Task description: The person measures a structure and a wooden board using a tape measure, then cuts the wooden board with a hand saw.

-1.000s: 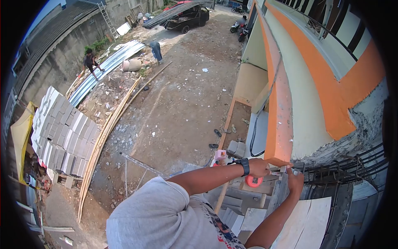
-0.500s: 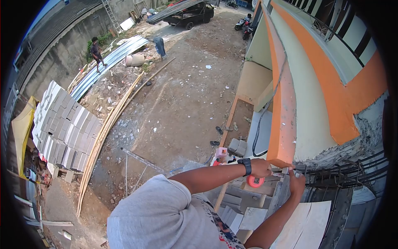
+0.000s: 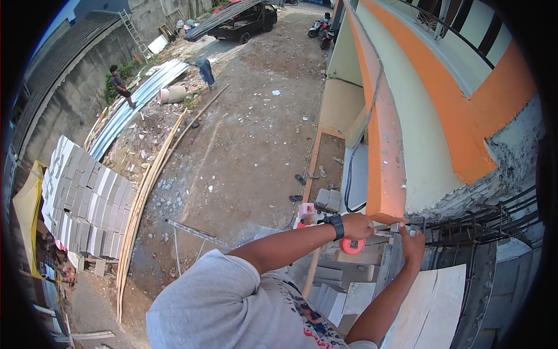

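My left hand [image 3: 357,225], below a wrist with a dark watch [image 3: 334,227], is closed on a red tape measure [image 3: 352,246]. A short length of its pale blade [image 3: 383,234] runs across to my right hand [image 3: 412,243]. The fingers of my right hand pinch at the blade's end, though the exact grip is partly hidden. Both hands are just under the lower end of an orange ledge [image 3: 386,210], and the right fingertips meet its edge. Below them is a grey board or beam [image 3: 388,270].
Bare steel rebar [image 3: 482,232] juts out beside my right hand. A pale wooden sheet [image 3: 430,302] lies below my right arm. Down on the ground are stacked light blocks [image 3: 87,200], long poles [image 3: 145,203] and two people, one standing [image 3: 119,84], one bending [image 3: 204,71].
The view has shifted slightly, so the surroundings sit further left. A little more blade shows between my hands, which have moved slightly apart. In the distance, the bending person has shifted posture.
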A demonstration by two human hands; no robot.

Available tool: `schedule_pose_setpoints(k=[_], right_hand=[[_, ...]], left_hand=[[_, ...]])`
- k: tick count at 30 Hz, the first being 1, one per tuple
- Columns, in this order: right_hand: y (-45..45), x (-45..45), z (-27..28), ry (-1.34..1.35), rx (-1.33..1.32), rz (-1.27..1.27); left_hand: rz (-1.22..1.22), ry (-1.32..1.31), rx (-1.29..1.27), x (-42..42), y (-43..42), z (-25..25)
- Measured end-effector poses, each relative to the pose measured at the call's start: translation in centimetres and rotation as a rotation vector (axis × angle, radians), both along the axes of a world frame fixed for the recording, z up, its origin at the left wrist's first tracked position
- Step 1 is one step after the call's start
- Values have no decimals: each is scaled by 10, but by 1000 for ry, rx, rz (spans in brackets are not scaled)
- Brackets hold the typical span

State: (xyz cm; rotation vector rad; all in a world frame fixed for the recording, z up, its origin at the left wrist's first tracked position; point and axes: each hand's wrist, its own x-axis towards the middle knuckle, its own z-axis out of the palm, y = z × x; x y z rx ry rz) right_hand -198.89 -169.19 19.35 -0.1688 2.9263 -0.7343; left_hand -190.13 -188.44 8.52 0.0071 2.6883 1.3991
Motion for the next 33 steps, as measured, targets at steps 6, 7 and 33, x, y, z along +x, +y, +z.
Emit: schedule_pose_setpoints(k=[6,7,33], right_hand=[[4,-5,-1,-63,-43,53],[4,-5,-1,-51,-22,44],[4,2,24,-280,83,-43]], left_hand=[[-18,-29,26,1,-2,4],[-23,-36,40,1,-3,5],[-94,-332,480,-7,-15,20]])
